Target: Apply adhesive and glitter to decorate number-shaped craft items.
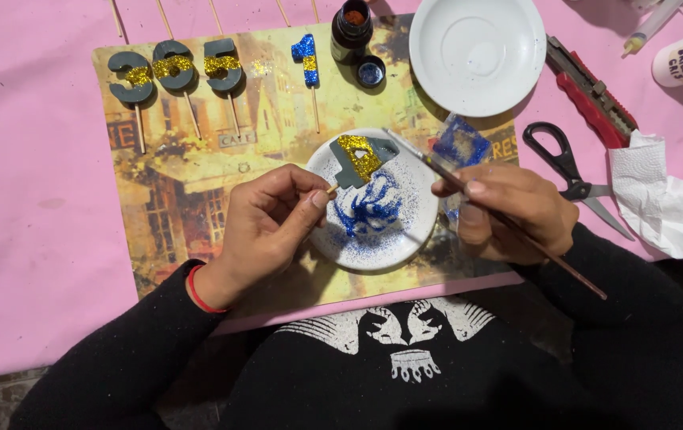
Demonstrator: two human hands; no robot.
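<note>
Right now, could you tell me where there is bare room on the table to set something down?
Bare pink cloth lies left of the mat, and the mat's lower left is open. It is crowded around the glitter plate under both hands, and to the right with the bowl, scissors, cutter and tissue.

The pink cloth (pixel 31 239) lies bare at nine o'clock, giving open passage along the left side; the placemat (pixel 190 191) is bare across its lower left too; at twelve o'clock the row of number picks (pixel 176 68), the blue glitter pick (pixel 305 57), the dark jar (pixel 351 28) and the white bowl (pixel 477 52) block the top edge; at three o'clock scissors (pixel 568 171), a red cutter (pixel 592 91) and crumpled tissue (pixel 668 203) crowd the way; the centre is taken by the glitter-dusted saucer (pixel 405 235) and both hands.
</note>
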